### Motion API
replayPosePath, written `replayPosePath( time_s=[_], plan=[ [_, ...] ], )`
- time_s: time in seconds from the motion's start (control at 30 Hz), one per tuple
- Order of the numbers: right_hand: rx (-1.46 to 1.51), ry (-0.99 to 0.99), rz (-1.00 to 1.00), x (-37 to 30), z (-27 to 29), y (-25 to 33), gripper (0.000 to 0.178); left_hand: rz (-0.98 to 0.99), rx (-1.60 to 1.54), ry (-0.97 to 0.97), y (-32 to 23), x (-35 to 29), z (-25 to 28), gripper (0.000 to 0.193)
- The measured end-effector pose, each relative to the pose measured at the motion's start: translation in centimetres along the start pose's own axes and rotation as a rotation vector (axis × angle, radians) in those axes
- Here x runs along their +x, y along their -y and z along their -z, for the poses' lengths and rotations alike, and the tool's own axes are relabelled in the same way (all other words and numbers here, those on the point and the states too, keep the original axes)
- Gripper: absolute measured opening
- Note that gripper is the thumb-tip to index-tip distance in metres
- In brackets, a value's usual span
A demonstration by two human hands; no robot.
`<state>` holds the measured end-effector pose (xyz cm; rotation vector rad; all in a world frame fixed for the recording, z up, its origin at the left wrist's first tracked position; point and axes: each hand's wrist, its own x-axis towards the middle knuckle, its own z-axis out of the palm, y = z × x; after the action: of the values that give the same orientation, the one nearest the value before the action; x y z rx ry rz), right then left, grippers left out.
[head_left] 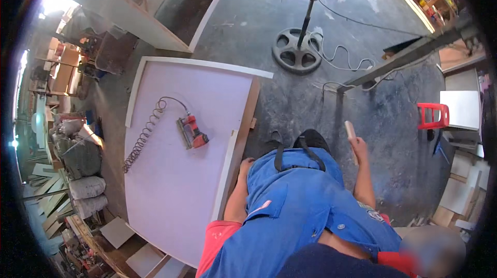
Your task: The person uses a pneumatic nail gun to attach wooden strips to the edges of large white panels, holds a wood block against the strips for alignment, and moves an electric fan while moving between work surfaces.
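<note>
Right hand (357,146) gripped a short wooden stick (350,130) out over the floor, while the left hand (245,164) rested on the board's (176,185) edge strip (228,169), grip unclear. Judging by the stapler (192,132) lying idle on the board, fastening the strip looked unfinished.

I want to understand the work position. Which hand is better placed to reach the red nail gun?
Probably the left hand: it rests at the white board's edge, nearer the nail gun. The right hand holds a small wooden piece.

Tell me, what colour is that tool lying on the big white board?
The nail gun is red with dark parts, seen in the head view, trailing a coiled hose.
</note>
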<state>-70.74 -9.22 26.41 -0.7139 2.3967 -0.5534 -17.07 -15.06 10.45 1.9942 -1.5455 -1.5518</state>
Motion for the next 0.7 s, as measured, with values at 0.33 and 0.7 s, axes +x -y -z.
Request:
replayPosePath(
  time_s=[0.33, 0.7],
  plan=[
    [-0.269, 0.528, -0.195, 14.9, -3.4, -4.3, 0.045, 0.278, -0.323, -0.176, -8.6, 15.5, 4.5, 0.036],
    [-0.421, 0.714, 0.447, 37.3, -7.9, 7.2, 0.059, -0.364, 0.78, -0.078, -11.8, 19.9, 0.9, 0.027]
  ],
)
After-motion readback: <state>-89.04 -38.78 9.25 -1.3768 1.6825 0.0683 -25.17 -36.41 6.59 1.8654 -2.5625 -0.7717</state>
